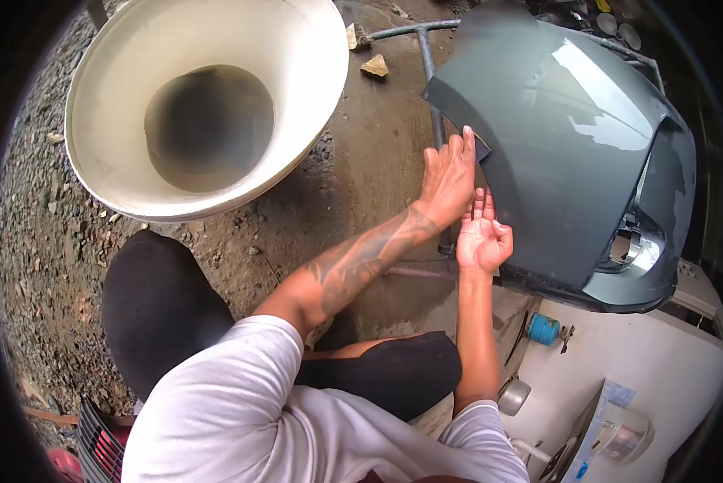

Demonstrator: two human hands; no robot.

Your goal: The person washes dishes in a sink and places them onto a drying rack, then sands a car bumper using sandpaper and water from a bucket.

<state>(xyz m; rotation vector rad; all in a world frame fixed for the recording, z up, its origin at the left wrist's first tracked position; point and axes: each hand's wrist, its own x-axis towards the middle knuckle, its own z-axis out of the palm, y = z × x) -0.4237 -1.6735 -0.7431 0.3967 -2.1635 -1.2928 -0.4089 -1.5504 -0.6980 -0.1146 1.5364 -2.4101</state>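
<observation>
A grey-green car front panel (554, 161) rests on a metal stand at the right. At its left edge my left hand (450, 181), at the end of the tattooed forearm, has its fingers pressed on a small dark sheet (481, 148). The sheet lies against the panel's edge, partly hidden by the fingers. Just below, my right hand (484, 241) is palm up at the same edge. Its fingers are stretched out toward the left hand, with the fingertips partly hidden, and nothing shows in the palm.
A large pale tub (313, 105) stands at upper left on gravelly ground. Metal tubing (427, 60) of the stand and stones (375, 66) are beyond my hands. A blue can (543, 328), a metal cup (514, 396) and a clear container (621, 435) are at lower right.
</observation>
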